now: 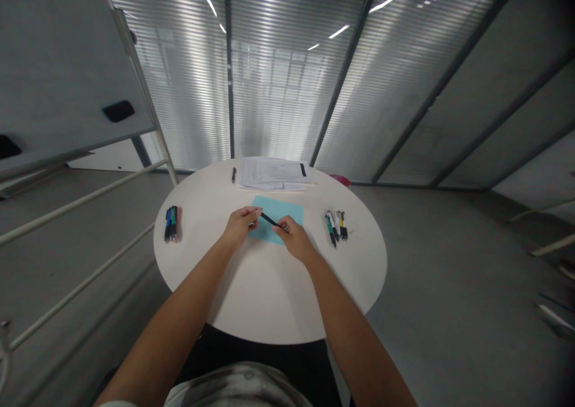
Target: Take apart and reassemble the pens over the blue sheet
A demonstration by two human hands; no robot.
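Note:
A slim black pen is held between my two hands, slanting down from left to right over a light blue sheet. The fingers of my left hand pinch its upper left end. At its lower right end, my right hand grips it between thumb and fingers. Both hands are just above the sheet; whether either touches it I cannot tell. To the left lies a group of blue and green pens. On the right rest several pens with green, white and yellow parts.
Printed papers lie stacked at the far side of the round white table, with a dark pen beside them. Something pink shows past the far right edge. A whiteboard on a metal frame stands at the left.

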